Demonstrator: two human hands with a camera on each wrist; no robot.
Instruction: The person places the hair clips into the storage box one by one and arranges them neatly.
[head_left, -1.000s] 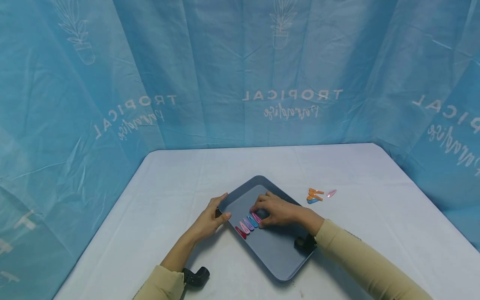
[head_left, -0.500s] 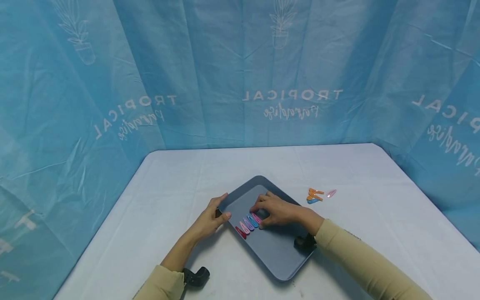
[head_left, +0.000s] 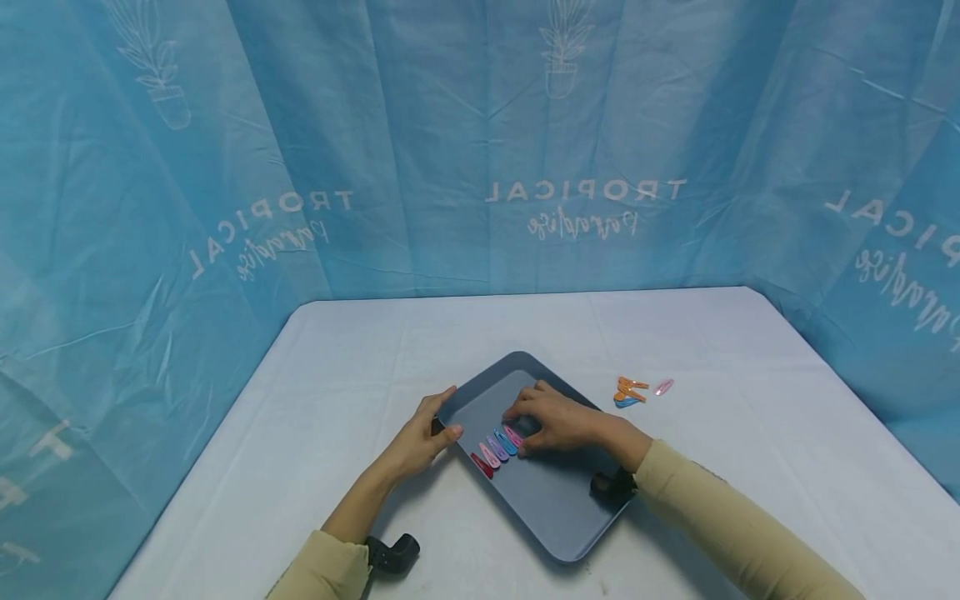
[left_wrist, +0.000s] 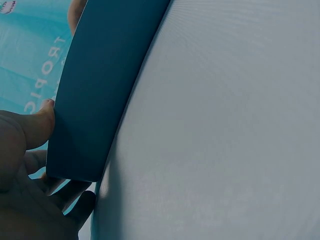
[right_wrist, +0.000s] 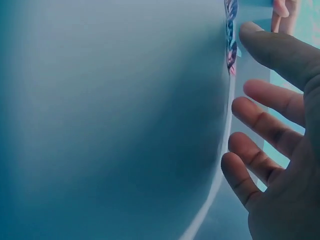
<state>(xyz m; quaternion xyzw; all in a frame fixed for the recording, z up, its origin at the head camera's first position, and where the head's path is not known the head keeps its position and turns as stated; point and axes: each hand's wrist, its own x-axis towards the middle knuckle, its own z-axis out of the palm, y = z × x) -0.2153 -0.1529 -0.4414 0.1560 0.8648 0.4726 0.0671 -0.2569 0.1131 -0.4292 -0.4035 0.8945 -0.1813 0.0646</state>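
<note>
A grey tray (head_left: 555, 512) lies turned cornerwise on the white table. My left hand (head_left: 416, 442) grips its left corner, thumb at the rim; the left wrist view shows fingers (left_wrist: 80, 207) around the tray's end. Inside the tray, a slanting row holds snap hair clips: red (head_left: 482, 465), light pink (head_left: 490, 454), purple (head_left: 497, 448), blue (head_left: 506, 442) and bright pink (head_left: 513, 435). Over the bright pink clip is my right hand (head_left: 555, 419), thumb and forefinger at its two ends. In the right wrist view that hand's fingers (right_wrist: 250, 117) are spread apart, with nothing seen between them.
Right of the tray, orange clips (head_left: 630, 387), a blue clip (head_left: 627, 402) and a pink hair clip (head_left: 663, 387) lie on the table (head_left: 360, 358). A blue printed curtain (head_left: 450, 150) hangs behind and at the sides. Each wrist wears a black camera.
My right hand's forefinger has drawn back slightly from the bright pink clip, and its wrist has shifted a little to the right. The left hand, tray and clips look unmoved.
</note>
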